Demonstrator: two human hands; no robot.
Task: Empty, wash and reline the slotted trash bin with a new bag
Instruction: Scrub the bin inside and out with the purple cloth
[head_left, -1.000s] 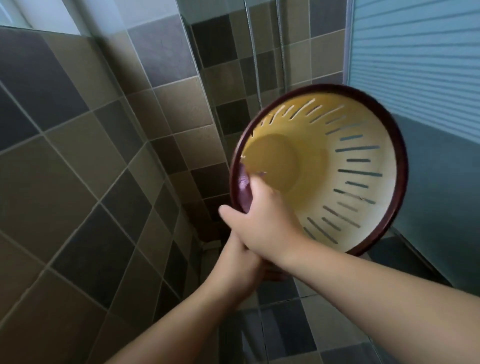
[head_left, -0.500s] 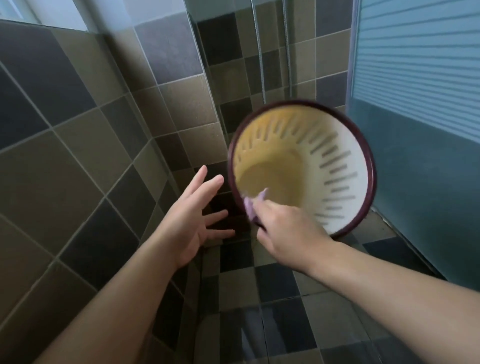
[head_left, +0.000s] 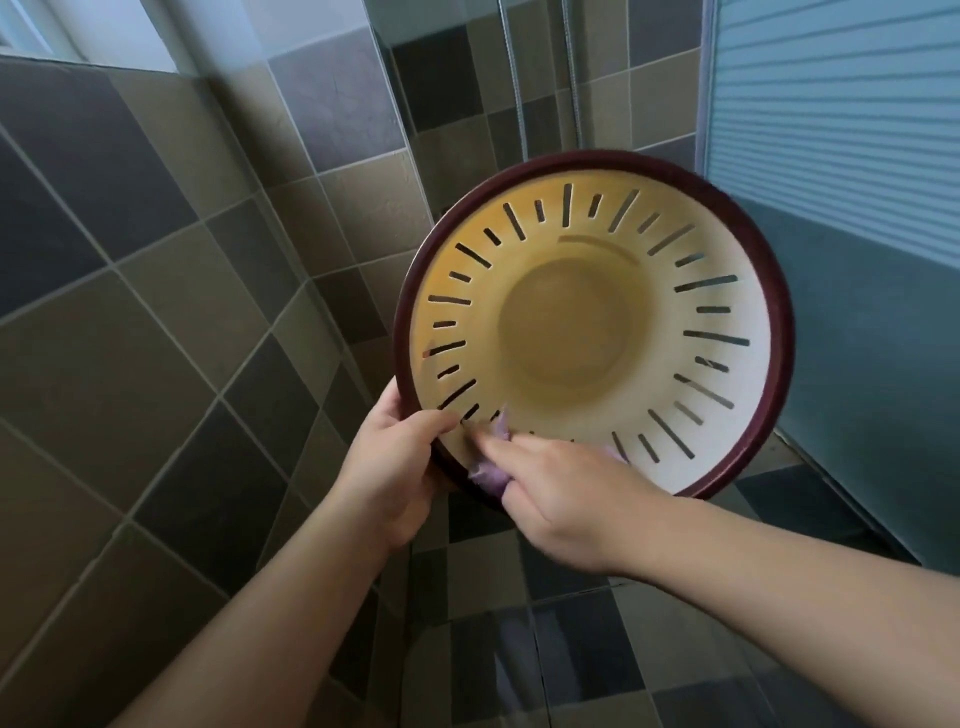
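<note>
The slotted trash bin (head_left: 727, 415) is held up in the air with its mouth facing me. It has a cream inside, dark slots round the wall, a yellowish bottom and a dark red rim. My left hand (head_left: 395, 467) grips the rim at the lower left, thumb inside. My right hand (head_left: 561, 499) holds a purple cloth (head_left: 491, 475) against the lower inside wall, one finger stretched out over it. Most of the cloth is hidden under that hand.
A wall of brown and grey tiles (head_left: 156, 312) stands close on the left and runs into a corner behind the bin. A frosted glass panel (head_left: 857, 156) closes the right side. Two hoses (head_left: 519, 93) hang in the corner. The wet tiled floor (head_left: 571, 649) lies below.
My left hand, free and open half a second ago, now grips the bin's rim. The bin has turned its mouth more squarely toward me and come closer. My right hand stays at the lower rim with the cloth.
</note>
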